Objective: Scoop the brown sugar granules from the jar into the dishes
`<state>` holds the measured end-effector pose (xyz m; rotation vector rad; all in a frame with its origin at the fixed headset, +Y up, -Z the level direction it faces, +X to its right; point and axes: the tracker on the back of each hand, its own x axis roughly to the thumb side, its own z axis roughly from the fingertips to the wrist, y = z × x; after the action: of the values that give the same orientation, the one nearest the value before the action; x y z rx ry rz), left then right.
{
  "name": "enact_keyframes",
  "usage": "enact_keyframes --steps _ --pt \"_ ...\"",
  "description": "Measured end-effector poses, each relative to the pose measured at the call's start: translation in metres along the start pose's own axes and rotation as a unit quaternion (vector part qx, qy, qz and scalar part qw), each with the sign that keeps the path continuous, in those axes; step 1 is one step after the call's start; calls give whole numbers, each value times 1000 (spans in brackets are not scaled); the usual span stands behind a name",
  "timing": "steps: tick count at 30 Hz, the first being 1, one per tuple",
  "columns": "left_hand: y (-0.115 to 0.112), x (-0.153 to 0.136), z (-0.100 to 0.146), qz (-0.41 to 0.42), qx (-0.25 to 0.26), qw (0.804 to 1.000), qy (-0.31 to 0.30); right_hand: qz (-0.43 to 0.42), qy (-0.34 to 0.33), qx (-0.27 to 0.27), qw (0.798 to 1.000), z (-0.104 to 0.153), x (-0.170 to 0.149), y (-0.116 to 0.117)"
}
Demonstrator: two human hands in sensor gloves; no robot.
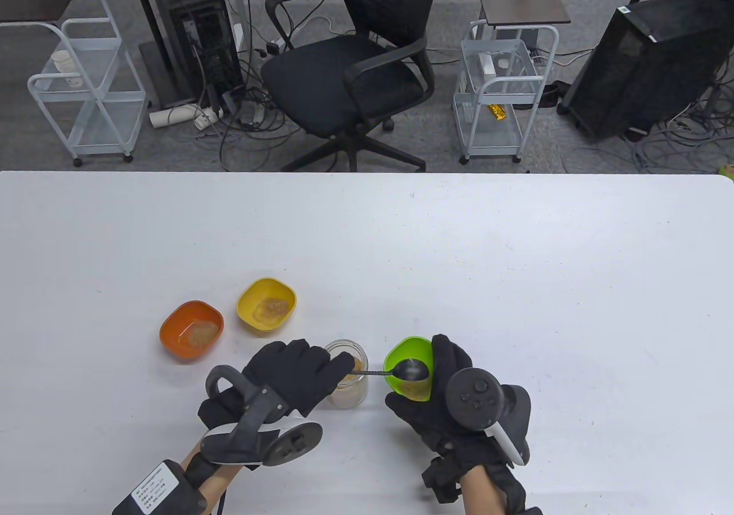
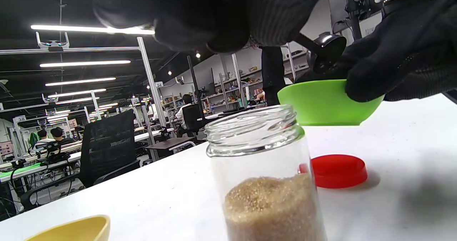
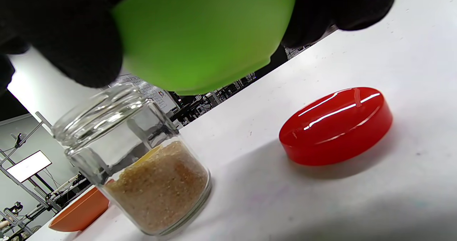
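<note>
My left hand [image 1: 287, 374] pinched the handle of a dark metal spoon [image 1: 410, 370], its bowl over the green dish [image 1: 401, 354]. My right hand [image 1: 441, 400] was curled round that dish and held it lifted off the desk [image 1: 516, 280], just right of the open glass jar [image 1: 347, 383]. The jar stood roughly half full of brown sugar [image 2: 267, 201]. The orange dish [image 1: 191, 331] and the yellow dish [image 1: 266, 304] sat further left and farther away, each already holding some sugar.

I judged the risk to be spilling: the dish was tilted in my grip, and if I tipped the spoon too near the rim, granules would scatter onto the desk. My left fingers also hovered close over the jar mouth, so a careless move back could knock it.

The wrist views showed a red lid [image 3: 335, 126] lying on the desk beneath the raised dish, which the table view hid behind dish and hand. Only the table view showed sugar inside the green dish.
</note>
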<state>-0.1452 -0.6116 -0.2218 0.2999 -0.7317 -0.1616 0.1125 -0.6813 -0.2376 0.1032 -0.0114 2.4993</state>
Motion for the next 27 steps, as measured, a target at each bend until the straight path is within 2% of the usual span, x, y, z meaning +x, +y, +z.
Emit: enact_keyframes --steps 8,16,22,27 --pt "1 -28 11 101 17 994 49 0 -2 4 1000 1 0 0" --pt "-7 -70 36 226 45 965 124 3 -4 11 1000 0 1 2" --pt "-22 -98 61 280 62 942 177 8 -5 15 1000 0 3 3" --pt "-44 -103 76 315 81 927 189 11 -7 17 1000 0 4 3"
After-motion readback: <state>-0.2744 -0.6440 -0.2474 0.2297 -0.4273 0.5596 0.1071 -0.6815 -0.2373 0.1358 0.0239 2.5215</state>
